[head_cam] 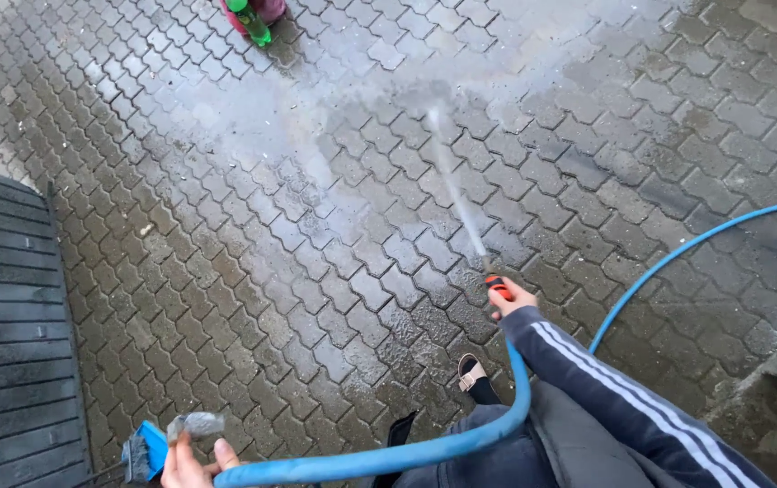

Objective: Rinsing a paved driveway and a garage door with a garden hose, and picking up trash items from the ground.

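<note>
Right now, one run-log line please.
right hand: holds nozzle, spraying paving | left hand: holds blue hose, grey rag

My right grip (513,298) sits at 4 o'clock, nozzle (497,286) in it. Hose (424,455) runs back to my left grip (191,463) at 7. Mat (4,334) on paving (316,271) at 9, bottle (251,20) at 12.

Outdoor paved yard, likely beside a house or garage. Evidence: interlocking grey paving blocks (334,271), wet in patches; blue garden hose (678,253) trailed across them; dark ribbed mat (4,316) lay at left edge.
</note>
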